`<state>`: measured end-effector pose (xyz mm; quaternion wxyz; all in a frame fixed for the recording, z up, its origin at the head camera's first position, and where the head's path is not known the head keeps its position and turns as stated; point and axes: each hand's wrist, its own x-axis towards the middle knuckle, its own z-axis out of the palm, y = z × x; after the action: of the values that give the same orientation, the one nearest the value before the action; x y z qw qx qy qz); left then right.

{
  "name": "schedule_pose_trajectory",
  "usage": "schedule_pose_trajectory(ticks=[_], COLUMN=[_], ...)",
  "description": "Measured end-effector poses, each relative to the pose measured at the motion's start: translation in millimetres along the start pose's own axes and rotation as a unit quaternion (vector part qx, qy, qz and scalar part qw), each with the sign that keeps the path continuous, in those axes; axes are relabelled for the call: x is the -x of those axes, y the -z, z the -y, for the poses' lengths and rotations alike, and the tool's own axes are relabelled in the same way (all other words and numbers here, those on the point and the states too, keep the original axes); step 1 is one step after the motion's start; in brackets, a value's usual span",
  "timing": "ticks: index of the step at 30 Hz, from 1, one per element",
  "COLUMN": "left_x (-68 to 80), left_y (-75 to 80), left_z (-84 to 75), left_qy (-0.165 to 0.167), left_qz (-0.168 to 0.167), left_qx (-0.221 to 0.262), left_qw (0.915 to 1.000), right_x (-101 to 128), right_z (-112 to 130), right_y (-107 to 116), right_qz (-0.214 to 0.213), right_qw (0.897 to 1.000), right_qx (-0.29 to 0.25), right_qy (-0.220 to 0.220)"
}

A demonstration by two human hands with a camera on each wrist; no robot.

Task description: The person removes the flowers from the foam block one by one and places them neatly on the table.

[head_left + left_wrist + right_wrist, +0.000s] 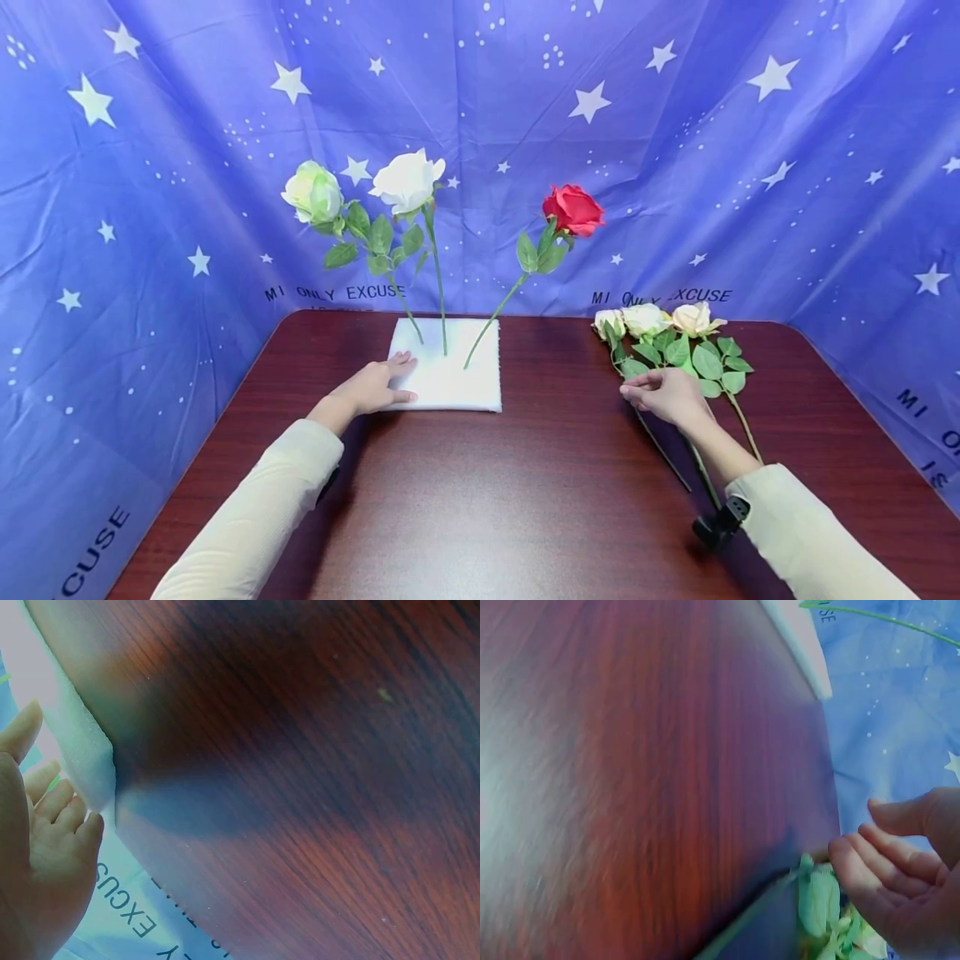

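Dark wood table (525, 500) — left hand (375, 387) flat on foam block (450, 379), right hand (663, 396) pinching cream roses (660, 333).

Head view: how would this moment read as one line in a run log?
left hand: flat on white foam block | right hand: reaching over loose roses, grip unclear | standing in block: red rose, two pale roses

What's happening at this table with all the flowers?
A person's left hand rests on a white foam block that has three roses standing in it, two pale and one red rose. Their right hand reaches over a bunch of cream roses lying on the table.
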<state>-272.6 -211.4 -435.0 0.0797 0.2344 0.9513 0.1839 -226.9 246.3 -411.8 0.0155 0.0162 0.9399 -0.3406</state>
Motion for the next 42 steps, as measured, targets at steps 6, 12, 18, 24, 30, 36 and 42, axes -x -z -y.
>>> schedule_pose_trajectory(ticks=[6,12,18,24,30,36,42], left_x=[-0.6,1.9,8.2,6.5,2.9,0.4,0.1], left_y=[-1.3,-4.0,-9.0,-6.1,-2.0,0.5,2.0], left_z=[0.4,1.1,1.3,0.5,-0.6,0.2,0.3], left_qy=[-0.002,0.000,0.007,-0.001,-0.003,-0.005,-0.010], left_qz=[-0.001,-0.001,0.018,0.010,0.011,0.009,0.003], left_qx=[-0.002,-0.008,-0.008,-0.013,-0.015,-0.010,-0.016], left_qw=[1.0000,1.0000,0.9998,0.9999,0.9998,0.9999,0.9998], right_x=[-12,-20,-27,-41,-53,-60,-69], right_z=[10,21,34,58,79,93,104], right_y=[-13,-27,-43,-53,-64,-73,-84], right_qz=[0.049,0.083,0.119,0.123,0.126,0.126,0.129], right_qw=[0.984,0.960,0.936,0.904,0.871,0.857,0.849], right_qx=[-0.168,-0.266,-0.331,-0.405,-0.465,-0.488,-0.501], right_qy=[0.029,0.020,0.023,0.067,0.096,0.106,0.104])
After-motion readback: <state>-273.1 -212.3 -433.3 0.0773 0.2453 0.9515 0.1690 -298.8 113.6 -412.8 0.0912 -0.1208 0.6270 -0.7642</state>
